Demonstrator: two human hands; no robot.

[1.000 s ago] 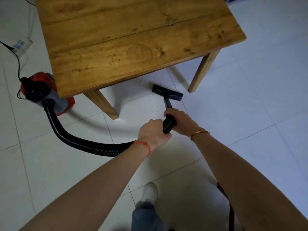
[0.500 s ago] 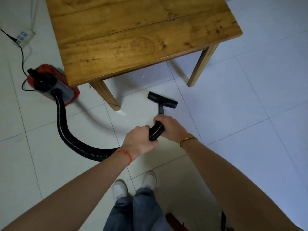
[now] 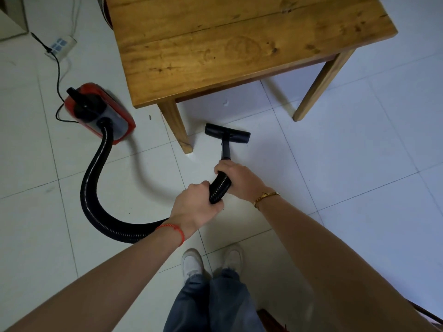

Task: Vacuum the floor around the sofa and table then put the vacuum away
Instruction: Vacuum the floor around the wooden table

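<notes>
A red and grey canister vacuum [image 3: 99, 113] sits on the white tiled floor left of the wooden table [image 3: 239, 44]. Its black ribbed hose [image 3: 96, 188] curves down and round to my hands. My left hand [image 3: 195, 207] grips the hose near its end. My right hand [image 3: 239, 178] grips the hose end just ahead, where the short black tube begins. The flat black nozzle [image 3: 227, 133] lies on the floor right beside the table's near left leg [image 3: 177, 128].
A white power strip [image 3: 61, 45] lies on the floor at the upper left, with a black cord running to the vacuum. The table's right leg [image 3: 321, 85] stands further right. My two white shoes [image 3: 211, 259] are close below my hands. Dark furniture edges show at bottom right.
The nozzle has been drawn back out from under the table toward me and left, ending beside the near table leg. Both hands kept their grip on the hose.
</notes>
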